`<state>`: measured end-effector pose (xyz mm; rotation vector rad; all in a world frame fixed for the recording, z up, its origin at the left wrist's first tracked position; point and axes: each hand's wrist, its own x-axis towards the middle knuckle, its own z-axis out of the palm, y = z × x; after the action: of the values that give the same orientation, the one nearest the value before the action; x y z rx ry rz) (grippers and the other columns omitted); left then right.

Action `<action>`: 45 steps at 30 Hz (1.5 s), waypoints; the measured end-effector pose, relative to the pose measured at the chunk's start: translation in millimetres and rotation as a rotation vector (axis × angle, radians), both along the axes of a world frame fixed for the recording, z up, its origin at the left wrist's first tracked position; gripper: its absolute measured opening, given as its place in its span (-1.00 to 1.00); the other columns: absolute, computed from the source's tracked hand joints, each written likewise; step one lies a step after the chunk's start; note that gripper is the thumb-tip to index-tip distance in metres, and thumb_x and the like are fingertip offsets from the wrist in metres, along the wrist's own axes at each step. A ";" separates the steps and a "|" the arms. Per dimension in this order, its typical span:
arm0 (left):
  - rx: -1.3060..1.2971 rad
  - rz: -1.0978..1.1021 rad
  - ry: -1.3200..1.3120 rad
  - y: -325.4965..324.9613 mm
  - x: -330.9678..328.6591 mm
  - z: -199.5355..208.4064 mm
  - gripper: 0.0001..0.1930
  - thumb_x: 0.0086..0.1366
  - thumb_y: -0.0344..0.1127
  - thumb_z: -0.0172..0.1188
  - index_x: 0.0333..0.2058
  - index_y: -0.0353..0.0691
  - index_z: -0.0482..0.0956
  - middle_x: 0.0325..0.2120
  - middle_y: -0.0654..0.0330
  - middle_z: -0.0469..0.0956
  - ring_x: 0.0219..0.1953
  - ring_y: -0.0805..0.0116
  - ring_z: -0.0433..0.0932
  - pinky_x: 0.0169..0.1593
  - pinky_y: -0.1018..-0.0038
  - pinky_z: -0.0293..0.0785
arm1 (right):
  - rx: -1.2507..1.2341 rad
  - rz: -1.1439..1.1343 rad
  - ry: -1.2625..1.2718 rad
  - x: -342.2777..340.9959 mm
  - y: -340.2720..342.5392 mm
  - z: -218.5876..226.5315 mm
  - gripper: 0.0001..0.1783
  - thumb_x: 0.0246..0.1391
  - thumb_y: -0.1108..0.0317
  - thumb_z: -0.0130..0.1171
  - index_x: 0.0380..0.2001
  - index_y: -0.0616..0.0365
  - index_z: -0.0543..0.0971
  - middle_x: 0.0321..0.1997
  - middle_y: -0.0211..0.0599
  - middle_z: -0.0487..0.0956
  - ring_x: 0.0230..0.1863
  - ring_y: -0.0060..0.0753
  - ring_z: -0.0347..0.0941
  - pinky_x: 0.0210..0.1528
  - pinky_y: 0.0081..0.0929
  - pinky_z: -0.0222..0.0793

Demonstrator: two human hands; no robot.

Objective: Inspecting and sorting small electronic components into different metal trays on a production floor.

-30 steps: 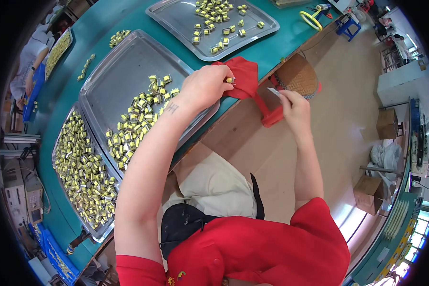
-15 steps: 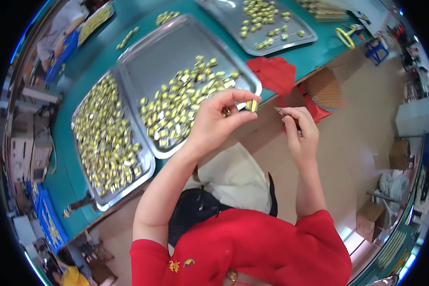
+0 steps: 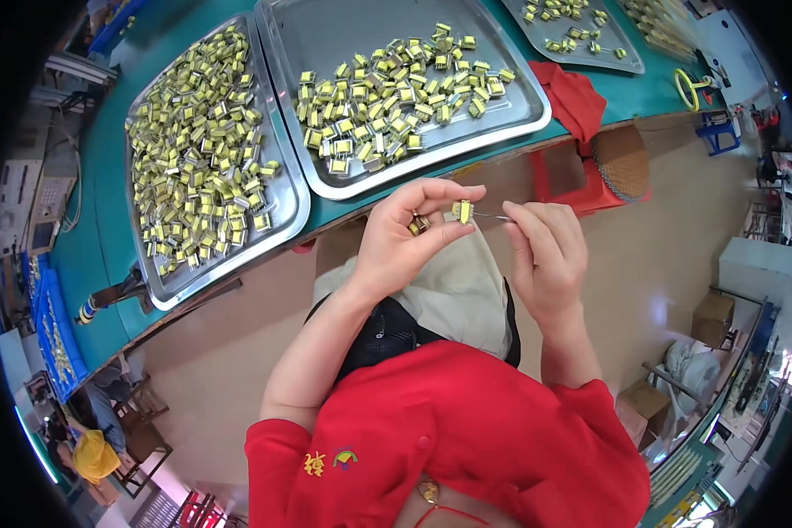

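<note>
Between the thumb and index finger of my left hand [image 3: 405, 231] is a small yellow-wrapped transformer [image 3: 464, 211] with metal pins along its sides. More of the same kind show in the curled fingers of that hand. My right hand [image 3: 550, 251] pinches a thin metal pick [image 3: 495, 216], its tip at the pins on the transformer's right side. Whether the tip touches a pin is too small to tell. Beyond my left hand, a metal tray [image 3: 352, 185] holds many such transformers, and a second tray [image 3: 296, 220] on its left is covered with them.
A red cloth [image 3: 574, 99] hangs at the green table's edge, above a red stool [image 3: 550, 176]. A third tray [image 3: 625, 63] and a yellow-handled tool [image 3: 688, 88] lie at the far right. A dark clamp-like tool [image 3: 119, 292] sticks out by the left tray.
The pick in my right hand has come left to the transformer. In my left fingers, the transformer has turned its pins toward the pick. The view has shifted, with the trays now higher.
</note>
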<state>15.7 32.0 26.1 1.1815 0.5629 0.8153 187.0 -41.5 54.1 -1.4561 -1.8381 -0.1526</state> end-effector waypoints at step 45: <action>0.019 0.005 0.074 -3.1 4.9 -10.9 -0.71 0.07 -0.56 0.20 -0.18 -0.27 0.51 -0.14 0.28 0.55 -0.57 0.70 0.18 -0.38 0.73 0.29 | -0.077 -0.047 -0.105 -1.2 -2.7 1.5 -0.77 -0.20 0.57 0.23 -0.35 0.29 0.55 -0.45 -0.23 0.46 -0.46 -0.23 0.38 -0.43 -0.39 0.29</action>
<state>20.6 29.0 15.2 1.2313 0.6204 0.7856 185.8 -44.2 55.7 -1.5721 -1.9130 -0.1867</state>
